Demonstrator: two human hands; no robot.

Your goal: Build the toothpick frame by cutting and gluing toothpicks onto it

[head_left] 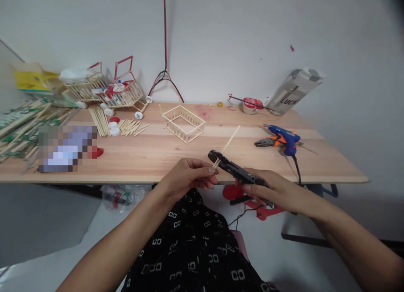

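My left hand point(192, 176) pinches the near end of a thin wooden stick point(227, 145), which slants up and to the right over the table's front edge. My right hand point(277, 191) is closed around the handles of a black cutter point(235, 170). The cutter's jaws sit on the stick just beyond my left fingertips. Both hands hover in front of the wooden table point(176, 153), above my lap in black patterned cloth.
A small open stick frame point(184, 123) stands mid-table. Loose sticks and bottle caps point(115, 126) lie to the left, with stick-built carts point(110, 90) behind. A blue glue gun point(285, 139) and pliers point(267, 142) lie at right, a red-paint cup point(251, 104) at the back.
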